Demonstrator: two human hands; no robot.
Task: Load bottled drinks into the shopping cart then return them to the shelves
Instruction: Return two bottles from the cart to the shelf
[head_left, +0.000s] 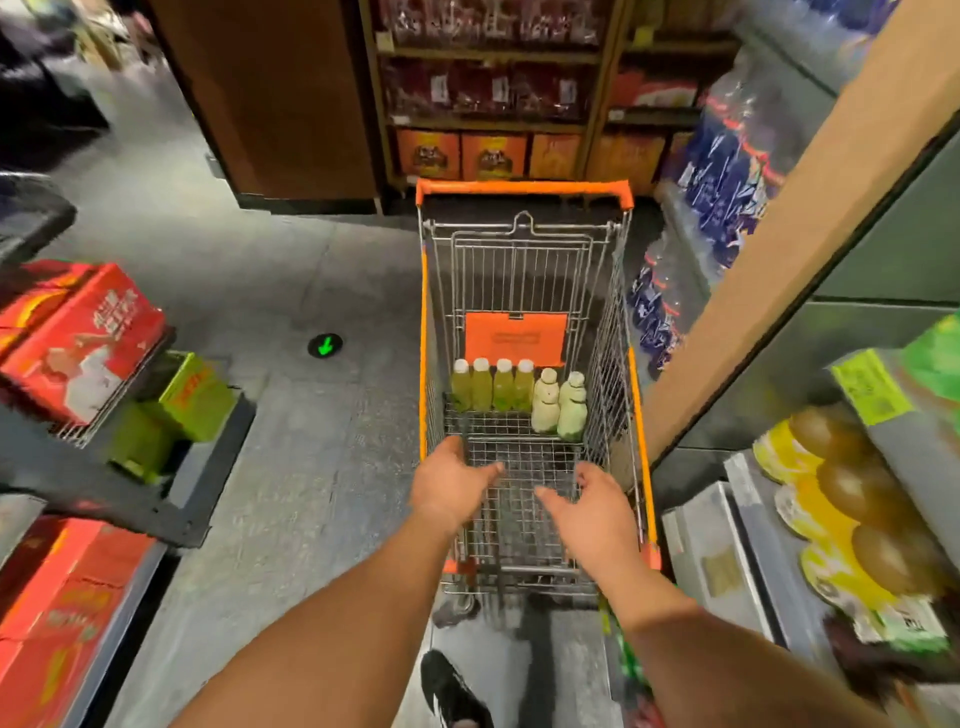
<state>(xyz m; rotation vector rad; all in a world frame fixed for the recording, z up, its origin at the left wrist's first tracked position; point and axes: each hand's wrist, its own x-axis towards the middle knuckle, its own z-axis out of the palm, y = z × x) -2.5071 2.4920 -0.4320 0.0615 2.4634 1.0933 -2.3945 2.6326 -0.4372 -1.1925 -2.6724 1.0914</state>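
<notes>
Both hands, left (451, 486) and right (597, 512), reach empty and spread-fingered over the shopping cart (636, 395) holding bottled drinks (493, 387).

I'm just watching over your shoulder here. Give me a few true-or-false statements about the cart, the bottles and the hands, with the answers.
1. Six bottles stand in the shopping cart. True: four green bottles and two pale bottles.
2. The left hand holds a bottle. False: it is empty, fingers open.
3. The bottles lie flat. False: they stand upright in a row.
4. The right hand is empty. True.
5. The cart rim is blue. False: it is orange.
</notes>
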